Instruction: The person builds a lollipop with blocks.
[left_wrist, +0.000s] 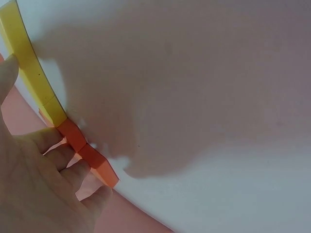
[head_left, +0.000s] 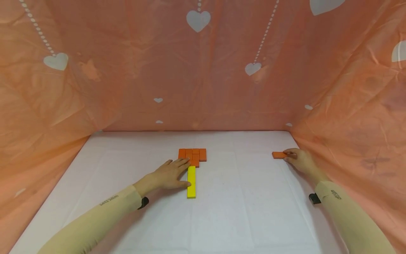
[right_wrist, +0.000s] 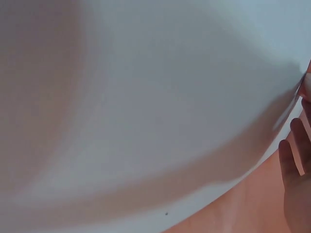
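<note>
My left hand (head_left: pixel 169 174) lies spread beside a flat arrangement of blocks in the middle of the table. Its fingertips touch the orange blocks (head_left: pixel 199 152), and the thumb rests against the long yellow strip (head_left: pixel 191 190) that runs from them toward me. In the left wrist view the yellow strip (left_wrist: pixel 34 73) meets the orange blocks (left_wrist: pixel 92 158) end to end, with the straight fingers along their side. Far to the right, my right hand (head_left: pixel 299 160) pinches one end of an orange block (head_left: pixel 277 155) between thumb and fingers. The right wrist view shows only part of this hand (right_wrist: pixel 297 189).
A white cloth (head_left: pixel 222 218) covers the table. Pink-orange curtains (head_left: pixel 203 77) with white hearts hang along the back and both sides, and the right one (head_left: pixel 355 169) comes close to my right forearm. A dark strap piece (head_left: pixel 314 198) shows at the right wrist.
</note>
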Tool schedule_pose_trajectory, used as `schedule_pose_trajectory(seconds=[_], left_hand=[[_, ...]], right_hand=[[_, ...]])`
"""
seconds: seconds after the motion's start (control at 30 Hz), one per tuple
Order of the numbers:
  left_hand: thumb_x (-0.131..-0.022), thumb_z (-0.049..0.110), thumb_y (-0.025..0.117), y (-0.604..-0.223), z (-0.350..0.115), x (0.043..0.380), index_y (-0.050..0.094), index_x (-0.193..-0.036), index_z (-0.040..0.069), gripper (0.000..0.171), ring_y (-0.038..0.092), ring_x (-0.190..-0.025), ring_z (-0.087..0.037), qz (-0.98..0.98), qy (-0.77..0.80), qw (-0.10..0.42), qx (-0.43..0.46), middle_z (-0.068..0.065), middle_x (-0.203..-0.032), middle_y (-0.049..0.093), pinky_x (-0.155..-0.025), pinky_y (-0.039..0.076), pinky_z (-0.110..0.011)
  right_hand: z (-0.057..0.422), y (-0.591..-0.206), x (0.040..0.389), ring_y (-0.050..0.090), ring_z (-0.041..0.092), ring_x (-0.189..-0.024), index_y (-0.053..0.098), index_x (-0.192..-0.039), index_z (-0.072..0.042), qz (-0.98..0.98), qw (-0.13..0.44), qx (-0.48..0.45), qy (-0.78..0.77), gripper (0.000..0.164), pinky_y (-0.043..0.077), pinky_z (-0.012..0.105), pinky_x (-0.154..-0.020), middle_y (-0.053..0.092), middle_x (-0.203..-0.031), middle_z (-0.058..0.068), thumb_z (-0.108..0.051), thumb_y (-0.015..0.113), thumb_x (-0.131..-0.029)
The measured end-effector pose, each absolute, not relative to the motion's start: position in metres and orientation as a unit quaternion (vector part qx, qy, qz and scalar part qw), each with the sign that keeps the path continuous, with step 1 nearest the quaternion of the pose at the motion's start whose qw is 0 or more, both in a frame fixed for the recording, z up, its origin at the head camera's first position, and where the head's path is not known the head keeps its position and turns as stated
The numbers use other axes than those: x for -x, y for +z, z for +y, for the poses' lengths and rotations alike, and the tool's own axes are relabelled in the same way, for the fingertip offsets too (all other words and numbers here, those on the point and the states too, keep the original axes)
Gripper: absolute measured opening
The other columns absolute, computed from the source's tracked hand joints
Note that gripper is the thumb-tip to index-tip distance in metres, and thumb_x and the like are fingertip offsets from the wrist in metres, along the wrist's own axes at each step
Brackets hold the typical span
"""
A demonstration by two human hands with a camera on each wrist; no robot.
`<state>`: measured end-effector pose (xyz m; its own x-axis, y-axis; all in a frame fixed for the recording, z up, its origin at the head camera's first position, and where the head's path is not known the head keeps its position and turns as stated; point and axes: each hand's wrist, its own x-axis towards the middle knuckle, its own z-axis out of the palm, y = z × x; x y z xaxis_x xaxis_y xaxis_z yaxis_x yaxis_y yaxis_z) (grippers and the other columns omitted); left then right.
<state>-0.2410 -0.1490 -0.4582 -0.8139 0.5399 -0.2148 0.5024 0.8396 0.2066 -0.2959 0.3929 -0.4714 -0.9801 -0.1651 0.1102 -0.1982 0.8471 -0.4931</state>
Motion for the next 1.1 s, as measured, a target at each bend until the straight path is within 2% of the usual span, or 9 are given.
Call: schedule_pose_trajectory(seconds=[0.17,0.43,0.7,1.1], left_hand=[[-0.096,0.063,0.061,-0.459,-0.150,0.241,0.033,-0.163,0.008,0.091,0.022,-0.158,-0.034,0.950,0.069,0.131,-0.276,-0.010,-0.172,0.024,-0.125,0.020,-0.062],[-0.096,0.064,0.060,-0.460,-0.150,0.241,0.033,-0.163,0.009,0.091,0.022,-0.158,-0.033,0.950,0.063,0.132,-0.274,-0.009,-0.172,0.023,-0.125,0.021,-0.061],[-0.096,0.065,0.059,-0.464,-0.150,0.243,0.032,-0.164,0.011,0.091,0.022,-0.158,-0.033,0.950,0.063,0.128,-0.278,-0.008,-0.172,0.023,-0.125,0.021,-0.061],[-0.097,0.064,0.060,-0.463,-0.153,0.243,0.032,-0.164,0.010,0.090,0.022,-0.158,-0.034,0.948,0.071,0.126,-0.285,-0.009,-0.172,0.024,-0.125,0.020,-0.062]], right_hand=[[0.390,-0.474,0.296,0.057,0.053,-0.120,0.065,-0.129,0.008,-0.958,0.035,-0.113,0.262,0.037,0.048,0.067,-0.100,0.062,-0.130,0.036,-0.009,0.073,-0.097],[0.368,-0.467,0.297,0.055,0.049,-0.126,0.068,-0.128,0.003,-0.952,0.052,-0.132,0.270,0.035,0.042,0.067,-0.106,0.063,-0.132,0.028,-0.014,0.073,-0.098],[0.317,-0.454,0.311,0.058,0.047,-0.122,0.069,-0.128,0.003,-0.936,0.107,-0.156,0.298,0.034,0.047,0.065,-0.102,0.066,-0.129,0.027,-0.004,0.073,-0.095],[0.226,-0.440,0.338,0.061,0.043,-0.121,0.071,-0.130,-0.002,-0.913,0.100,-0.193,0.344,0.037,0.049,0.061,-0.102,0.067,-0.132,0.021,-0.009,0.077,-0.094]])
